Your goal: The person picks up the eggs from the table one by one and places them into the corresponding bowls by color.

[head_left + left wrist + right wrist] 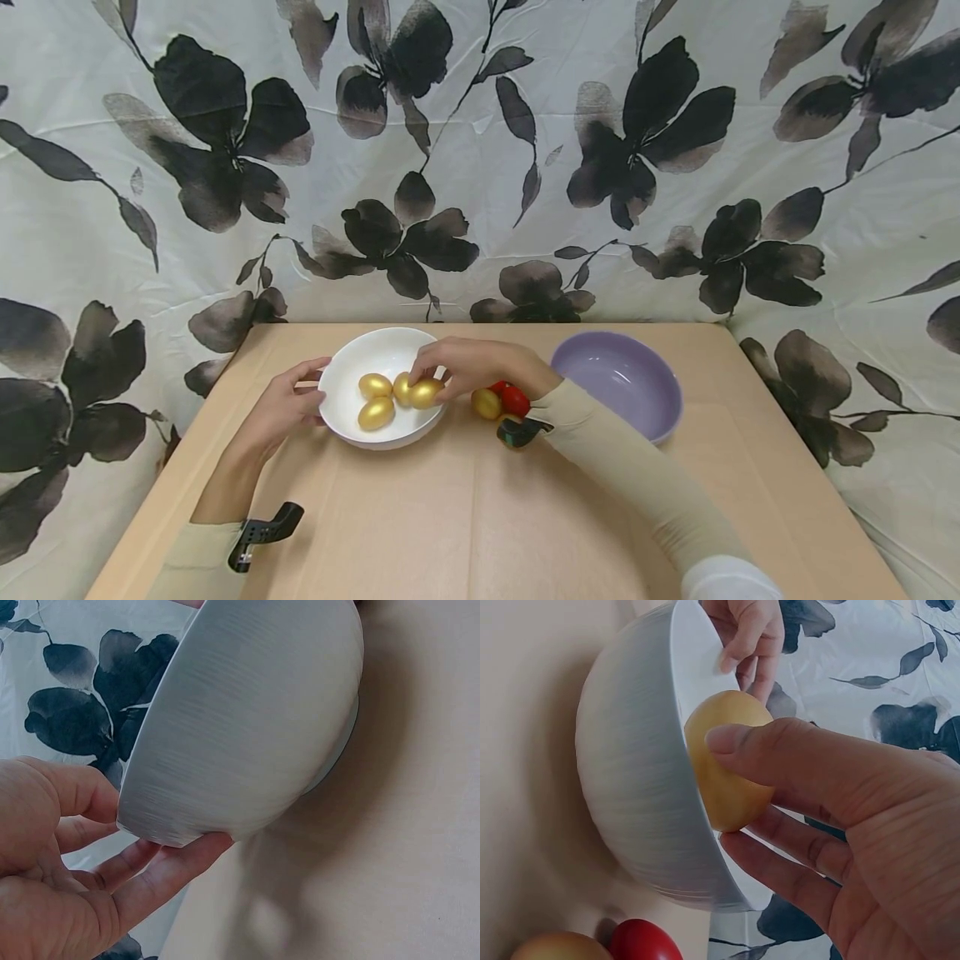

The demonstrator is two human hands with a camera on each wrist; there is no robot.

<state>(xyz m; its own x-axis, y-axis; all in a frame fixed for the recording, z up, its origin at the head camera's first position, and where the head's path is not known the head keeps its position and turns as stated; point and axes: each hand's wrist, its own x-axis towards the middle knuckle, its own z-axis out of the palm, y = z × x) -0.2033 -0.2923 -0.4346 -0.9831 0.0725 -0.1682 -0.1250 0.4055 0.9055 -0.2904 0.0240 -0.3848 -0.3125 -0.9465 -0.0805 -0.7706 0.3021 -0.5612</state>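
A white bowl (pixel 384 350) stands on the table at left of centre. My left hand (pixel 283 407) grips its left rim; the left wrist view shows fingers against the outer wall (pixel 232 727). Three shiny gold eggs (pixel 376 412) lie inside the bowl, one partly behind my right fingers. Over the right side of the bowl, my right hand (pixel 480 367) pinches another gold egg (pixel 426 393). In the right wrist view, the thumb presses on that egg (pixel 724 769), which is right at the rim, with fingers behind and below it.
Right of the white bowl, another gold egg (pixel 487 404) and red eggs (pixel 514 401) lie on the table (pixel 420 517), partly hidden by my right wrist. A purple bowl (pixel 618 375) stands beyond my right forearm. Floral cloth (pixel 525 200) hangs behind the table.
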